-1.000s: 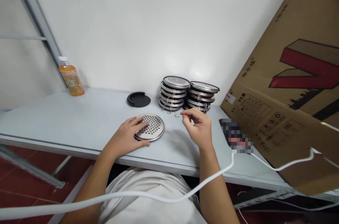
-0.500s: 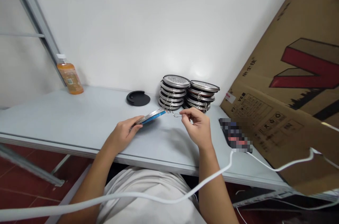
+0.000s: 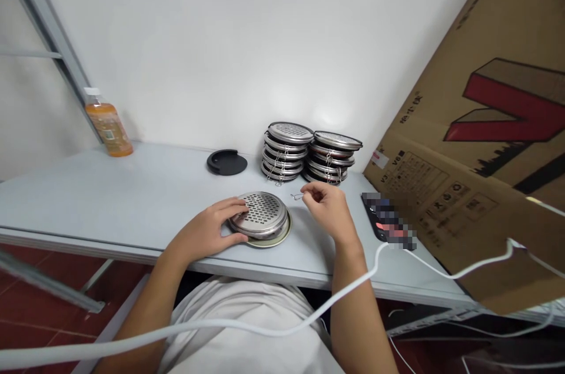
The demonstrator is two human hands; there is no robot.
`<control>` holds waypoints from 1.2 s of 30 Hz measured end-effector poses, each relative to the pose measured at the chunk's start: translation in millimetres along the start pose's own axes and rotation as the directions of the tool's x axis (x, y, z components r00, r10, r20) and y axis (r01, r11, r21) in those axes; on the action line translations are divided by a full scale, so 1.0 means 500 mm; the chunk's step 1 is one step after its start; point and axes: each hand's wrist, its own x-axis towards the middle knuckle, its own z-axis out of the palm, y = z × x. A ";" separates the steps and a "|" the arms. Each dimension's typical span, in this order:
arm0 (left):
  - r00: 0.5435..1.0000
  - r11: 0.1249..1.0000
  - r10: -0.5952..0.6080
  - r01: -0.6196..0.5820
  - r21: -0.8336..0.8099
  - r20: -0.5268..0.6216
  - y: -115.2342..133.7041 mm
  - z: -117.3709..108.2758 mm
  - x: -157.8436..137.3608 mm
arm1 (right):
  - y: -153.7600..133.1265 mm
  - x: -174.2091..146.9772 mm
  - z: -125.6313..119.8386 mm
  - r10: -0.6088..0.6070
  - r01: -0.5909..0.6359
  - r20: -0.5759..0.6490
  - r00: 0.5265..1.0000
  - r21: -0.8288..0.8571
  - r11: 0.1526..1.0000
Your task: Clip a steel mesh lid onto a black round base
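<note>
Grater (image 3: 262, 211) sits off-centre over a round lid (image 3: 279, 241) on the worktop (image 3: 145, 203), my left hand (image 3: 216, 227) clasped on its edge; uneven pressure could slide it. My right hand (image 3: 327, 206) pinches a wire loop (image 3: 296, 197).

The person's left hand (image 3: 209, 228) has brought the round silver perforated metal disc (image 3: 260, 213), tilted half a second ago, holes upward, and a round gold-toned metal dish (image 3: 272, 241) now juts out beneath it.

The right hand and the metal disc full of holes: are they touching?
Apart. The head view shows a strip of grey tabletop between the right hand and the metal disc.
</note>
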 end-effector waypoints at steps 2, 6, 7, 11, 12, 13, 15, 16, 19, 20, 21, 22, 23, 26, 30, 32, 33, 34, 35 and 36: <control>1.000 0.999 -0.013 0.012 0.050 0.020 0.010 0.000 -0.003 | 0.020 0.002 -0.011 0.048 -0.045 0.046 0.998 -0.058 0.997; 0.997 0.981 -0.075 0.075 0.178 -0.010 0.042 0.025 -0.004 | 0.054 0.000 -0.025 0.141 -0.122 0.115 0.983 -0.161 0.979; 0.996 0.975 -0.089 0.091 0.201 -0.018 0.049 0.035 -0.003 | 0.060 -0.001 -0.025 0.161 -0.134 0.135 0.978 -0.189 0.973; 0.994 0.961 -0.111 0.105 0.256 0.009 0.066 0.061 0.004 | 0.072 -0.007 -0.018 0.233 -0.174 0.241 0.942 -0.243 0.954; 0.994 0.960 -0.108 0.099 0.261 0.019 0.066 0.062 0.006 | 0.072 -0.008 -0.016 0.257 -0.193 0.261 0.931 -0.248 0.950; 0.995 0.961 -0.101 0.090 0.263 0.027 0.066 0.063 0.008 | 0.071 -0.009 -0.015 0.275 -0.206 0.272 0.922 -0.258 0.944; 0.996 0.963 -0.081 0.067 0.259 0.045 0.062 0.061 0.010 | 0.066 -0.010 -0.015 0.268 -0.190 0.262 0.927 -0.287 0.939; 0.996 0.965 -0.073 0.058 0.254 0.051 0.060 0.059 0.011 | 0.062 -0.010 -0.015 0.231 -0.155 0.250 0.940 -0.290 0.944; 0.997 0.972 -0.047 0.030 0.233 0.066 0.055 0.057 0.010 | 0.046 -0.010 -0.016 0.082 -0.027 0.277 0.957 -0.198 0.980; 0.997 0.974 -0.038 0.021 0.227 0.070 0.054 0.056 0.009 | 0.040 -0.010 -0.015 0.047 0.000 0.326 0.944 -0.140 0.990; 0.997 0.975 -0.028 0.010 0.222 0.076 0.053 0.055 0.009 | 0.034 -0.010 -0.015 0.019 0.014 0.386 0.922 -0.084 0.996; 0.996 0.976 -0.017 -0.002 0.216 0.084 0.053 0.055 0.008 | 0.029 -0.010 -0.014 0.000 0.019 0.443 0.896 -0.039 0.999; 0.996 0.977 -0.007 -0.013 0.211 0.093 0.053 0.054 0.007 | 0.025 -0.011 -0.013 -0.015 0.021 0.489 0.872 -0.007 1.000; 0.993 0.979 0.010 -0.032 0.200 0.114 0.055 0.050 0.006 | 0.018 -0.013 -0.010 -0.037 0.025 0.522 0.852 0.030 0.999; 0.991 0.981 0.006 -0.032 0.190 0.136 0.057 0.044 0.008 | 0.017 -0.014 -0.009 -0.038 0.032 0.504 0.863 0.020 0.999; 0.990 0.984 0.005 -0.030 0.177 0.142 0.058 0.043 0.010 | 0.018 -0.013 -0.008 -0.026 0.034 0.496 0.868 -0.007 0.999; 0.990 0.985 0.002 -0.026 0.169 0.141 0.059 0.043 0.010 | 0.019 -0.013 -0.008 -0.013 0.028 0.486 0.874 -0.023 0.999; 0.990 0.987 -0.003 -0.019 0.160 0.140 0.059 0.044 0.011 | 0.020 -0.013 -0.008 0.001 0.019 0.472 0.882 -0.037 0.999; 0.990 0.989 -0.011 -0.010 0.150 0.140 0.059 0.046 0.011 | 0.020 -0.012 -0.008 0.012 0.010 0.456 0.890 -0.046 0.999; 0.990 0.990 -0.023 0.004 0.138 0.139 0.059 0.047 0.011 | 0.021 -0.012 -0.007 0.020 0.003 0.441 0.897 -0.051 0.999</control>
